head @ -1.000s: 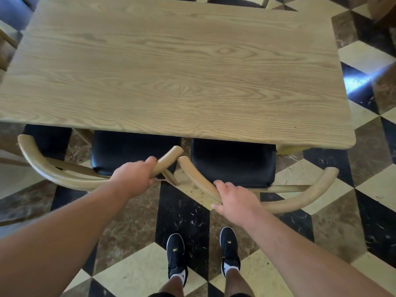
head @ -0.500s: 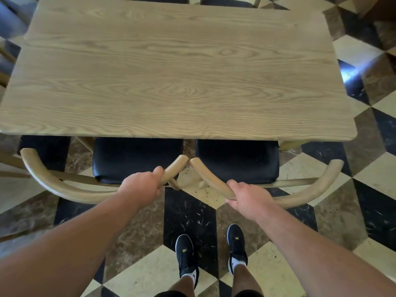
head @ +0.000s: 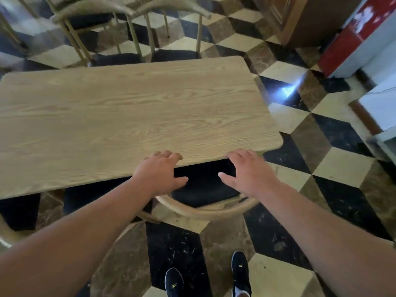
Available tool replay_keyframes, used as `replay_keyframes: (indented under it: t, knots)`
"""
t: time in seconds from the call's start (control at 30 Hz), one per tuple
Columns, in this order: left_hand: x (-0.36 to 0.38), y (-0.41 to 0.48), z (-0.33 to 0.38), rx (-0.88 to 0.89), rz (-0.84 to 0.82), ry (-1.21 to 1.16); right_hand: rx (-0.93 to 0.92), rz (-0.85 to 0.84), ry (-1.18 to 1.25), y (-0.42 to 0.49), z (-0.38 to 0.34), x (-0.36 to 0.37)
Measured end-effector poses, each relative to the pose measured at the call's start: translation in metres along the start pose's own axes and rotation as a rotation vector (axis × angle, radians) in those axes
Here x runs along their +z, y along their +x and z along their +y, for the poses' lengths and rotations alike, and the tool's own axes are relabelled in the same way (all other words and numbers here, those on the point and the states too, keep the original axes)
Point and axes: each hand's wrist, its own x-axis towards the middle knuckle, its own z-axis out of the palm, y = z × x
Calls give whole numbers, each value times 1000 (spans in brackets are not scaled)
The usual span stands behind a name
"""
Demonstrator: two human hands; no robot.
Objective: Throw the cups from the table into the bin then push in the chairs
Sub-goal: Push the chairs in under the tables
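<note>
Here the near chair (head: 205,209) is seen tucked under the wooden surface (head: 128,116), its black seat cushion (head: 203,185) partly hidden beneath the edge and its curved wooden backrest arching just below the fingers. The left hand (head: 159,173) is held open over the seat's left side, its fingers (head: 169,155) loosely spread and reaching the surface's near edge; nothing is gripped. The right hand (head: 246,170) is likewise open over the seat's right side, fingers (head: 240,155) spread near the same edge. A second chair's backrest (head: 8,236) is glimpsed far left of the fingers. Beyond the surface, further chairs (head: 120,22) are seen, blurred. Black shoes (head: 240,273) stand on the chequered floor (head: 342,168).
</note>
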Motion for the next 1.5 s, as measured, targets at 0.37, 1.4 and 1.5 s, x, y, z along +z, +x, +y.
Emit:
replay_keyframes:
  t: [0.37,1.4,1.5]
  knots:
    - [-42,101,260,118,-13,127,224,44,10,-89,238,-65]
    - [-174,657,533,-136,45,-81,111,-93,-133,287,747,-240]
    - [-193,704,535,-166,23,-91,67,-126,-126,343,787,-251]
